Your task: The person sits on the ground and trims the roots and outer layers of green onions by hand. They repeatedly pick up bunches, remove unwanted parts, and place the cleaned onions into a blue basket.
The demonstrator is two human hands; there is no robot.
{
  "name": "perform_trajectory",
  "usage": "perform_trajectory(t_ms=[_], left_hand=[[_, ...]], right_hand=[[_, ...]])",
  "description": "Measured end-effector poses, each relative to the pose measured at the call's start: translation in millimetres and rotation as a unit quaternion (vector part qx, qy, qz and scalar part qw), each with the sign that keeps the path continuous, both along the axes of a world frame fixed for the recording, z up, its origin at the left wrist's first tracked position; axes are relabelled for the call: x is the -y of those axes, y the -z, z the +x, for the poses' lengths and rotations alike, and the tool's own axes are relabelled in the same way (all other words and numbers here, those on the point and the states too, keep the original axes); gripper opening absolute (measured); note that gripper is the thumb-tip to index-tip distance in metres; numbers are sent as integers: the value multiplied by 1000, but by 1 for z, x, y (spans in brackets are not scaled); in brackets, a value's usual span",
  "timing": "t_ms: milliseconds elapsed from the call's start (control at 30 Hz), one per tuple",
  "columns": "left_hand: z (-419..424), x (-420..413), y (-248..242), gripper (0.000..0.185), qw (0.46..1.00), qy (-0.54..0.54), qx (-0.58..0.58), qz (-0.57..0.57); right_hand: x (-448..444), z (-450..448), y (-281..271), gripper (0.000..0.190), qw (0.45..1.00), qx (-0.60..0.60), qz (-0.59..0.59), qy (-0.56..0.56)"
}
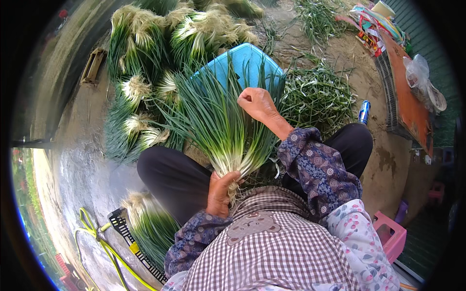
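Note:
My left hand is closed around the white root end of a bunch of green onions, low between my knees. The leaves fan upward and away from me. Above the right part of that fan, my right hand is curled into a loose fist. Nothing shows between its fingers, and their inner side is partly hidden. Behind the leaf tips stands a blue plastic tub or stool, its near part covered by the leaves. Loose roots hang below my left thumb.
Bundles of green onions are piled ahead on the left, and another bundle lies by my left knee. Stripped leaves heap at right, near a blue can. A pink plastic stool and yellow straps flank me.

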State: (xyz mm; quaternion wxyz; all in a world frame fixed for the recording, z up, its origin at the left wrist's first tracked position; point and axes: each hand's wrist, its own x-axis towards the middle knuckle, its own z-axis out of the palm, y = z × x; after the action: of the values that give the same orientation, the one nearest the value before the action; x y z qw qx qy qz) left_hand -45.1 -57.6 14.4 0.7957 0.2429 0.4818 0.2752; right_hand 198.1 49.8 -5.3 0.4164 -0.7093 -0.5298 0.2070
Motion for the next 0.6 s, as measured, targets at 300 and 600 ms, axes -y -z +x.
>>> perform_trajectory(t_ms=[300, 600], left_hand=[[4, 0, -6, 52, 1000, 3, 5, -5], [7, -1, -10, 56, 1000, 21, 11, 12]], right_hand=[[69, 161, -17, 26, 768, -302, 189, 533], [82, -30, -37, 22, 991, -64, 86, -78]])
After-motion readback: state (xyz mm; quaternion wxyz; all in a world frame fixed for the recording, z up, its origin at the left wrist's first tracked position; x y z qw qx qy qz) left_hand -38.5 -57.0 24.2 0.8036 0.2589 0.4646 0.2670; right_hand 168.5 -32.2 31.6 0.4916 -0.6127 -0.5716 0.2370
